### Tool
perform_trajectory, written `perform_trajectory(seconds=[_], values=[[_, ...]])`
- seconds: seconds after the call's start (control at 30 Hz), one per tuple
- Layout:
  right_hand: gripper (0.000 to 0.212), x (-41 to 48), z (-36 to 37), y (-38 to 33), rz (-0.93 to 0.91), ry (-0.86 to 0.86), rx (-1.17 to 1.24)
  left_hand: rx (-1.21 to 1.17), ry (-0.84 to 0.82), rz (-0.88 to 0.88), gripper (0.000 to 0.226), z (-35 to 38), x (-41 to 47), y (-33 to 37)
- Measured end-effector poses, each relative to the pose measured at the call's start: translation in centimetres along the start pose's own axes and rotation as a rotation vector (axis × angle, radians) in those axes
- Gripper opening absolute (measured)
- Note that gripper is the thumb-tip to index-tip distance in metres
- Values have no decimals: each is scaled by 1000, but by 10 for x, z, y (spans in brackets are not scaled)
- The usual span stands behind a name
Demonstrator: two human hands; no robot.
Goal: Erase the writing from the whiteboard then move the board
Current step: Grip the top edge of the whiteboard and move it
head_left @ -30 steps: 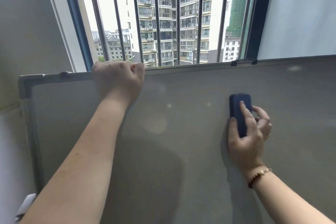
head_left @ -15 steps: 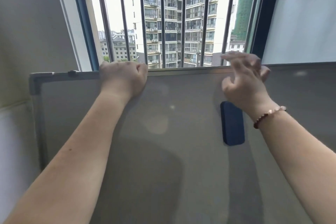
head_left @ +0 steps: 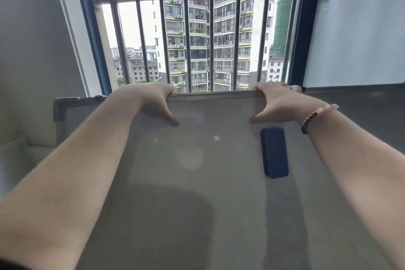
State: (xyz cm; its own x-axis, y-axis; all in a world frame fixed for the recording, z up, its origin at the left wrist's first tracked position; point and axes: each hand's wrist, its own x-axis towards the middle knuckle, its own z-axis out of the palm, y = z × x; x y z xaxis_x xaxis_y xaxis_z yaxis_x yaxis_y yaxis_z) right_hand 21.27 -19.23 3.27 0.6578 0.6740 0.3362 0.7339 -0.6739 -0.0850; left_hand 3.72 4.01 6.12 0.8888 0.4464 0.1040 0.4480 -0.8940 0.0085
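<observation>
A large whiteboard (head_left: 197, 182) with a metal frame stands in front of a barred window and fills the lower view. Its surface looks blank and shaded. My left hand (head_left: 153, 101) grips its top edge left of centre, fingers over the back, thumb on the front. My right hand (head_left: 278, 101), with a bead bracelet at the wrist, grips the same edge further right in the same way. A dark blue eraser (head_left: 274, 152) clings upright to the board face just below my right hand, untouched.
Behind the board is a window with dark vertical bars (head_left: 210, 39) and a blue frame. A grey wall (head_left: 32, 39) and a low ledge (head_left: 22, 149) lie to the left. A pale frosted panel (head_left: 361, 28) stands at the upper right.
My right hand let go of the eraser, left it stuck on the board, rose and took hold of the top edge. My left hand kept its hold, now with the thumb spread down.
</observation>
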Motion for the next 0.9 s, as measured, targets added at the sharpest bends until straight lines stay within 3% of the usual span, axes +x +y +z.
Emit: perform_trajectory(seconds=[0.1,0.2,0.33,0.67,0.9], values=[[77,10,0,9,34,5,2,-55,17,38,67,3,21,6],[78,17,4,20,57,37,-4,-98,48,50,86,7,41,15],[77,34,10,49,134,48,21,-119,70,82,86,12,74,37],[90,62,20,119,194,89,40,40,106,128,87,13,151,96],[71,73,20,142,175,87,84,128,63,107,101,13,185,115]])
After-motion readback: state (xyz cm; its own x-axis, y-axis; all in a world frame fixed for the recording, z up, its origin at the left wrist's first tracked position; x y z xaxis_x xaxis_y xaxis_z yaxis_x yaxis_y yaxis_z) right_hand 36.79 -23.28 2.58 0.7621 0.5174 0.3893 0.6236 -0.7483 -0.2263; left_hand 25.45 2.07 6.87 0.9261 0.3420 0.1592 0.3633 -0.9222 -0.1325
